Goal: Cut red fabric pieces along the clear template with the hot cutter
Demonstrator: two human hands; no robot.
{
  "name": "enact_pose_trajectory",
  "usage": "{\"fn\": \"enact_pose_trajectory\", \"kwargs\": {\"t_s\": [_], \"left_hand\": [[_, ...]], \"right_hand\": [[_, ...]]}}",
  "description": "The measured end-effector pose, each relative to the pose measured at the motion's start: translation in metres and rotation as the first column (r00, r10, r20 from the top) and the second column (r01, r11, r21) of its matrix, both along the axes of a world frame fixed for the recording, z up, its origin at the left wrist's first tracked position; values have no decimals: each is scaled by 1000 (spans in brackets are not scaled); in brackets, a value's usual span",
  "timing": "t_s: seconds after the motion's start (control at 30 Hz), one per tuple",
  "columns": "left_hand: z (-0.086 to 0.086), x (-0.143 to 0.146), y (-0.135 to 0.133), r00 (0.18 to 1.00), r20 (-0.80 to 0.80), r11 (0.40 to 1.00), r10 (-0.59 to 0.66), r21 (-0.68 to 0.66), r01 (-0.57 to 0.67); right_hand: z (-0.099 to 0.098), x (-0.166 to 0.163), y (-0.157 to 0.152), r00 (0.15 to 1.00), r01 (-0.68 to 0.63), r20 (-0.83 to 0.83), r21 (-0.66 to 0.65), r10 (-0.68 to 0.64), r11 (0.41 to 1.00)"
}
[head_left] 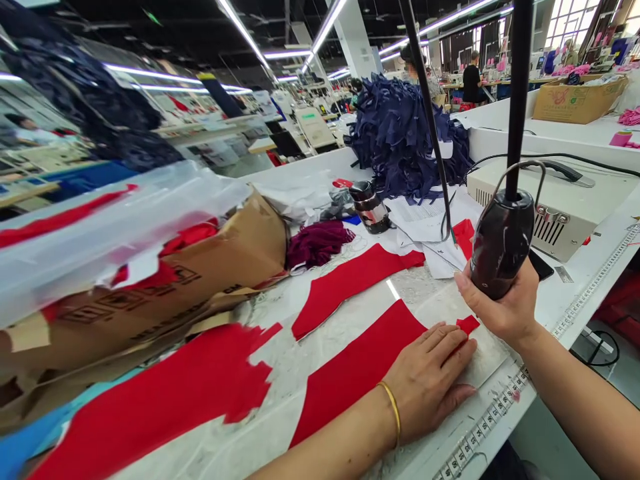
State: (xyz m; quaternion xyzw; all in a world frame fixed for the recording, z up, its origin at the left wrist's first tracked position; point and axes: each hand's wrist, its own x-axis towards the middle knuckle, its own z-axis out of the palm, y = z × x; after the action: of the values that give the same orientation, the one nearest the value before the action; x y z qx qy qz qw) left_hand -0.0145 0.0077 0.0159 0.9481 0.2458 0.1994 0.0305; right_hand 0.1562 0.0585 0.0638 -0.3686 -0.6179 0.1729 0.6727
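Cloth panel (357,367), red and long, lies near the front edge of the tabletop (583,270), one end under the left hand (435,373). That hand rests flat, its fingers close together and the thumb a little apart; a gold-coloured bracelet (391,408) circles the wrist. Just past the fingertips a small red tip (468,324) shows (whether it belongs to the panel, I cannot tell).

The right hand (507,307) wraps round a glossy black tool (500,243), holding it above the tabletop; a thick black tube (519,87) rises from the tool's top. A measuring tape (493,417) runs along the front edge.

A second red panel (350,290) lies farther in, and a third red piece (170,393), jagged at one end, spreads toward the left end, beside a cardboard box (250,247). Toward the far edge sit a maroon bundle (320,241), a dark, pale-banded cylinder (370,208) and a heap of navy strips (405,133). Near the right end stands a beige metal case (550,200).
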Motion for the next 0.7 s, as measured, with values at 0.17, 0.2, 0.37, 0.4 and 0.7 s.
{"fn": "enact_pose_trajectory", "kwargs": {"t_s": [0.17,0.2,0.37,0.4,0.7], "left_hand": [[-2,3,-3,993,-66,995,101,15,-100],[-3,4,-4,989,-82,993,119,7,-119],[-7,6,-2,986,-125,991,112,-65,-121],[-8,6,0,987,-127,991,102,-78,-112],[-13,-5,19,989,-139,998,-52,-46,46]], "right_hand": [[1,1,-1,999,-38,-2,-4,38,999],[1,1,-2,999,-52,-4,-2,52,999],[2,-2,-2,998,-51,-21,60,53,997],[2,-2,-1,999,-46,-18,65,47,997],[-4,0,1,999,-10,-32,41,12,999]]}}
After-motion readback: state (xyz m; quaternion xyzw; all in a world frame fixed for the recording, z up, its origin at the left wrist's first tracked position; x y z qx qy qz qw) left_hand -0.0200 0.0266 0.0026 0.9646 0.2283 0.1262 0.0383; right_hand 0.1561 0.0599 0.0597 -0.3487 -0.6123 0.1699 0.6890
